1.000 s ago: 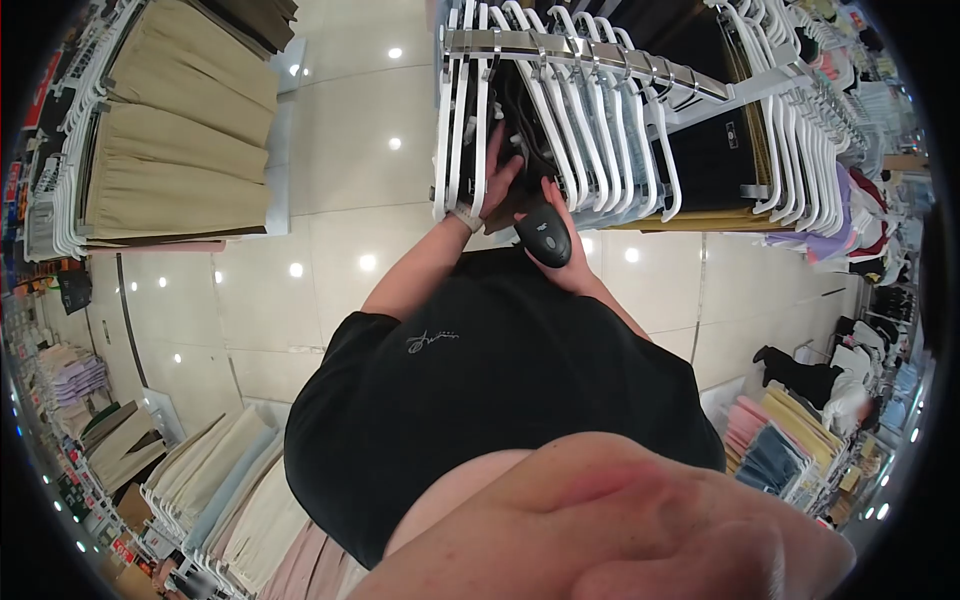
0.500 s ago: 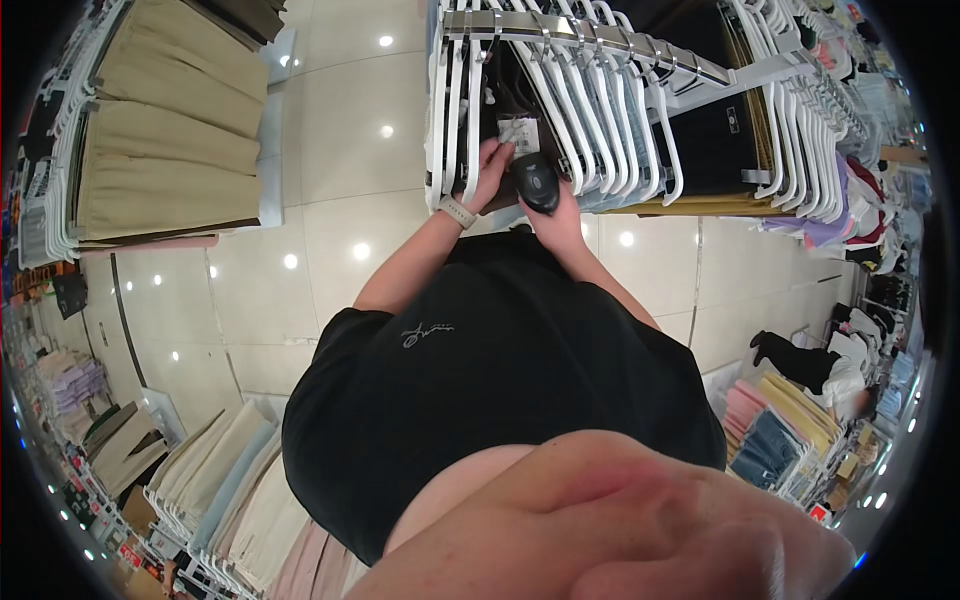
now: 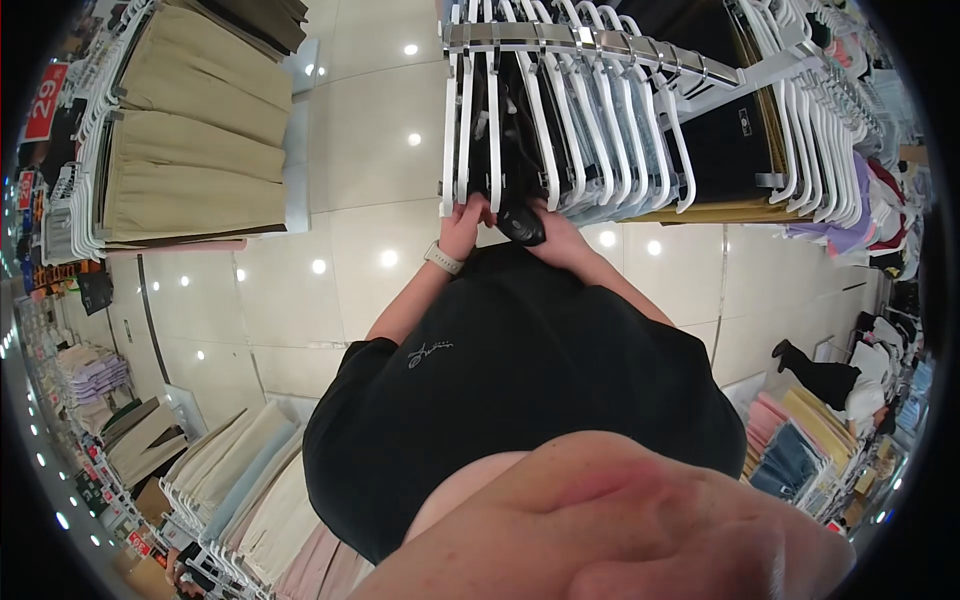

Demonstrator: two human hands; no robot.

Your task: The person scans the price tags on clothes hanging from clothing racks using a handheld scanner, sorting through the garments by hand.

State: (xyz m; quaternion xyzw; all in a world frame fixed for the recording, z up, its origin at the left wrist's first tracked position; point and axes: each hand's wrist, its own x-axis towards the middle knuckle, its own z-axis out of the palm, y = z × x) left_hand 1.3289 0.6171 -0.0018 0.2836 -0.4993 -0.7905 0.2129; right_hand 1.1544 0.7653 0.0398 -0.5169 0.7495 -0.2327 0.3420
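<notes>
The scanner (image 3: 521,224) has moved nearer, gripped in my right hand (image 3: 560,242), my left hand (image 3: 461,230) half-curled by the hangers (image 3: 466,150), its hold unclear.

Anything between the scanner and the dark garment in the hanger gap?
Nothing visible: the black scanner in the right hand is at the gap's near end, and the white hangers stand either side of the dark garment.

1. Passage: the tiled aisle (image 3: 365,170) offers wide room between the white hangers (image 3: 549,190) and the khaki garments (image 3: 200,120) at left.
2. Gap among the left hangers: partly filled by dark garments (image 3: 515,130); handheld scanner (image 3: 521,222) at its near mouth.
3. Right hangers: closely set, slim gaps.
4. Far end: metal rail (image 3: 590,42) crosses the hangers.
</notes>
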